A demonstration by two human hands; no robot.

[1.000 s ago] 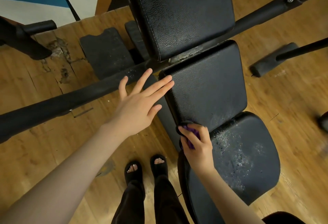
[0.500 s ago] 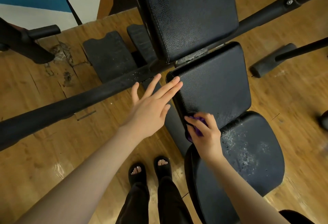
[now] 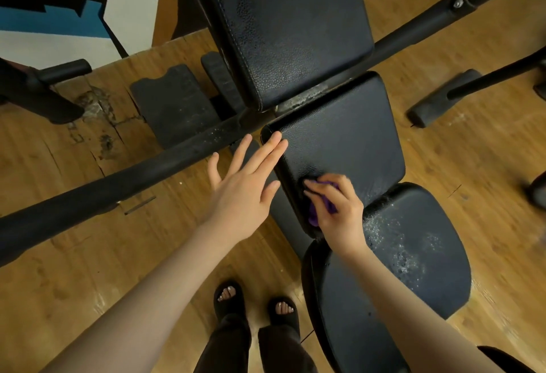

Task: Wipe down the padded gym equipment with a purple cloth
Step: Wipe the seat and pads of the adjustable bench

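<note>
Purple cloth point(image 3: 320, 204), bunched under the right hand's point(image 3: 339, 213) clenched fingers, rubs the middle pad point(image 3: 348, 142) at frame centre; the left hand point(image 3: 245, 186), fingers straight, apparently steadies that pad's edge.

Black sandals point(image 3: 227, 301) (open-toed), dark trousers point(image 3: 251, 349)

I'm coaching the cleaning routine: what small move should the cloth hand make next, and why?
Probably sweep the purple cloth toward the person, onto the rounded seat pad. The right hand grips it at the middle pad's near-left edge, and whitish specks cover the seat pad just beside it. The left hand, fingers straight, reaches to the middle pad's far-left corner.
</note>
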